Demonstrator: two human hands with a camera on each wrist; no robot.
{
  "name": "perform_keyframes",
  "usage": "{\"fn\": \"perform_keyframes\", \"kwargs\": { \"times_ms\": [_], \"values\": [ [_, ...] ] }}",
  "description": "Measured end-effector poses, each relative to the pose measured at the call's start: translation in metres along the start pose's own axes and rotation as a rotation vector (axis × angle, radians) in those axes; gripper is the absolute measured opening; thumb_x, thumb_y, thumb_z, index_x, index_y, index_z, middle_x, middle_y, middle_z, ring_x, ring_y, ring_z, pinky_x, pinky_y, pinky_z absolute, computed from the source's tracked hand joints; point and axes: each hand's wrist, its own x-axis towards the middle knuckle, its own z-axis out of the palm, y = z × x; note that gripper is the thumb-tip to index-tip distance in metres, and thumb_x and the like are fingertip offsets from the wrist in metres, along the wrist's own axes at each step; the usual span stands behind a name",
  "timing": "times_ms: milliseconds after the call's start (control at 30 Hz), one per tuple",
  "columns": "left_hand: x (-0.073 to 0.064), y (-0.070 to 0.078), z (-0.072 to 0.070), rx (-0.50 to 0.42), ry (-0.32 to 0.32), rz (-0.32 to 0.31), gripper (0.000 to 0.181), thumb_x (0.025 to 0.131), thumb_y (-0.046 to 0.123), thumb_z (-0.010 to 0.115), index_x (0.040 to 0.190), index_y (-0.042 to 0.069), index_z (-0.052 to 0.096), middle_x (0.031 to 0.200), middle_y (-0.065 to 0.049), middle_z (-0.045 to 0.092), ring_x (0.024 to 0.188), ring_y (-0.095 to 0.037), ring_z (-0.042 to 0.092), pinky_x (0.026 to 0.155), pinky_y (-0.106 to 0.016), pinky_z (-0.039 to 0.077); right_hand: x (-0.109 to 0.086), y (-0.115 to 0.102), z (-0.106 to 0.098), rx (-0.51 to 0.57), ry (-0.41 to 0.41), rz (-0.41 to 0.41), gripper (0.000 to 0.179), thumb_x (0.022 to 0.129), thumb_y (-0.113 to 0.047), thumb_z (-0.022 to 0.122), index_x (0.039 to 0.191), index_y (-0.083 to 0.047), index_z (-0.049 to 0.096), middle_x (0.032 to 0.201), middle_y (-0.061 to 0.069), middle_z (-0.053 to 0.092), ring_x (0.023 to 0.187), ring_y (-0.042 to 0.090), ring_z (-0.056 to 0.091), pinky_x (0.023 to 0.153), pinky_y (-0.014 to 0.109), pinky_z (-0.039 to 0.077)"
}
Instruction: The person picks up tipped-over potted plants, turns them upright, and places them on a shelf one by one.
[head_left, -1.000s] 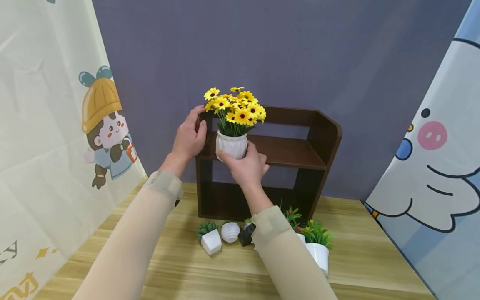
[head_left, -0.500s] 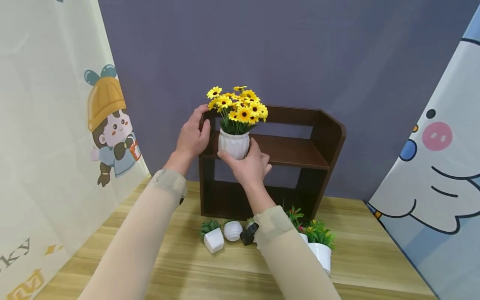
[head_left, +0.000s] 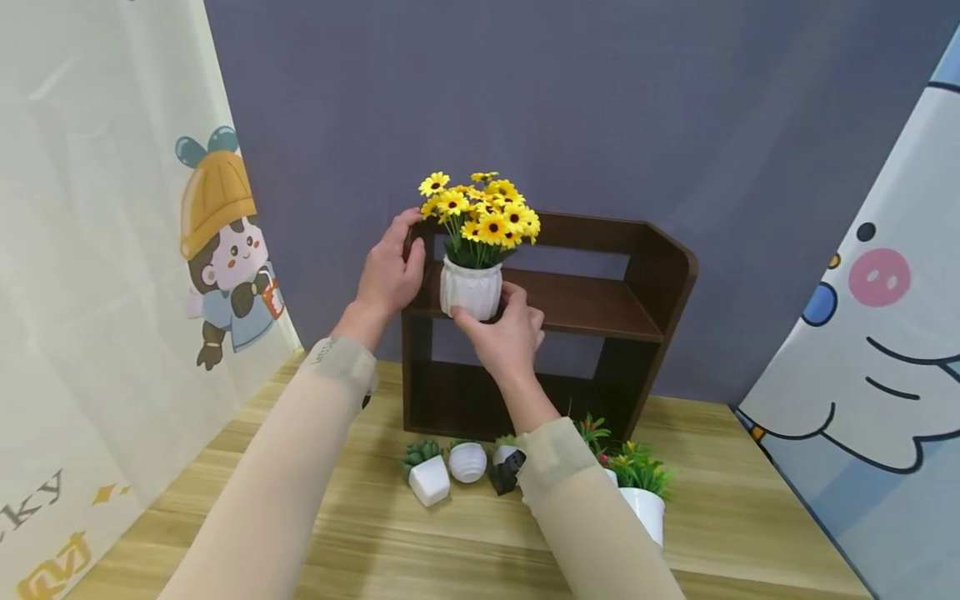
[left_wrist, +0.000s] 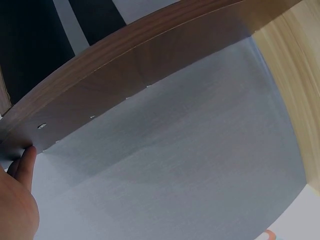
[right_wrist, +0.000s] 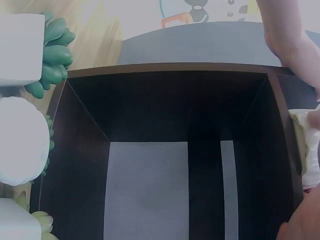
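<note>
My right hand holds a white ribbed flowerpot low down, with the thumb at its front. Yellow daisy-like flowers rise upright from the pot. The pot is at the left front of the upper board of a dark brown shelf; whether its base rests fully on the board I cannot tell. My left hand grips the shelf's left side panel, fingers against the outer face and thumb on the inner side. In the right wrist view, the pot shows only partly at the right edge.
On the wooden table, before the shelf, a small succulent lies tipped beside a round white pot and a black pot. A leafy plant in a white pot is at right, partly behind my sleeve. Printed cloths flank both sides.
My right hand has shifted slightly rightward on the pot. The pot and left hand keep nearly the same place at the shelf, while the whole head view has drifted a little.
</note>
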Motion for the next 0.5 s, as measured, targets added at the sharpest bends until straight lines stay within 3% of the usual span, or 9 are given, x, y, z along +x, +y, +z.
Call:
{"fn": "perform_keyframes", "kwargs": {
  "times_ms": [500],
  "values": [
    [-0.0015,0.0008,0.0037,0.011,0.023,0.033,0.048,0.112,0.022,0.05,0.158,0.007,0.051,0.168,-0.012,0.054,0.148,-0.041,0.058,0.123,-0.055,0.046,0.002,0.0029,0.0024,-0.067,0.039,-0.031,0.086,0.087,-0.059,0.086,0.155,-0.017,0.056,0.149,0.005,0.065,0.136,0.035,0.041,0.113,0.061,0.029]
  ]
}}
